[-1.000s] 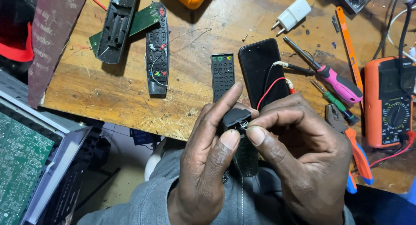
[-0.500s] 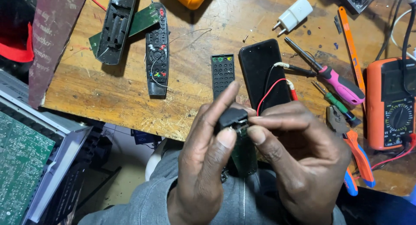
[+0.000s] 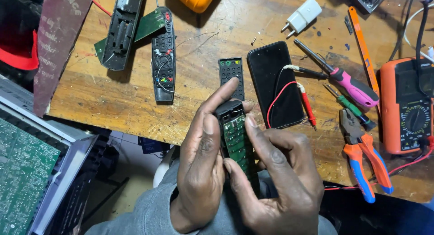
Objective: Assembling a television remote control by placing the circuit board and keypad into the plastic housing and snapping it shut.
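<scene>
My left hand (image 3: 201, 162) and my right hand (image 3: 275, 180) both grip an opened black remote control (image 3: 235, 135) held over my lap at the table's near edge. Its green circuit board faces up inside the black shell. My left index finger reaches over the top end of the shell and my left thumb presses its left side. My right thumb and fingers pinch the board's right edge. The lower end of the remote is hidden between my hands.
On the wooden table (image 3: 113, 99) lie a black phone (image 3: 275, 83), a small keypad panel (image 3: 231, 72), another black remote (image 3: 163, 54), an open remote shell (image 3: 122, 29), red probe wire (image 3: 307, 104), pink screwdriver (image 3: 348, 83), orange pliers (image 3: 361, 158), orange multimeter (image 3: 404, 106), white charger (image 3: 304, 14).
The remote has tilted so its green board now shows. My right thumb has shifted down along the board's edge, and my left index finger stretches over the top.
</scene>
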